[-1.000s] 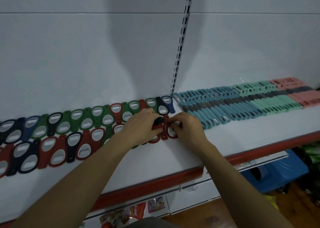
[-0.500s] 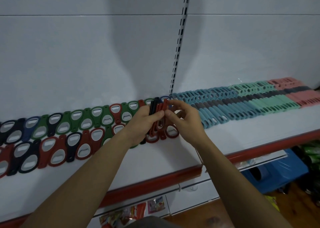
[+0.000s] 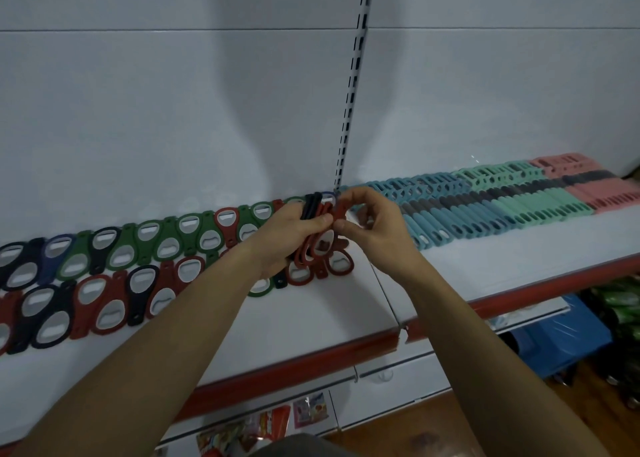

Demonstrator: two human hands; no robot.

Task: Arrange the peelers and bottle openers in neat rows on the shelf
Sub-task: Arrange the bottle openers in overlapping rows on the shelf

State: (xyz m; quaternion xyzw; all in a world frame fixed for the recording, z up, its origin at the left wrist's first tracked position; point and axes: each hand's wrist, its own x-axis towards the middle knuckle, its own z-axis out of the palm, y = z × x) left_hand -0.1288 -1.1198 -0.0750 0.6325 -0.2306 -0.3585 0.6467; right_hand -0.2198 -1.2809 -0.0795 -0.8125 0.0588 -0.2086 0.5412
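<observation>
White shelf (image 3: 346, 318), opener rows (image 3: 104, 283) part-laid. Left hand (image 3: 287, 234) gripped bottle-opener stack (image 3: 313, 214); right hand (image 3: 377, 228) pinched red opener (image 3: 341, 210), probably separating it. Next: lay at row end.

Leftmost bottle openers (image 3: 7, 306) (red) partly off-frame

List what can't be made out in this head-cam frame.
Head view only.
Held stack: count unreadable; the left hand and right hand cover most of it.
Opener rows: left end cut off by the frame edge; those under the hands are hidden.
Peelers: far right cut off by the edge; blades too small.
Packets below the shelf: blurred, labels unreadable.
</observation>
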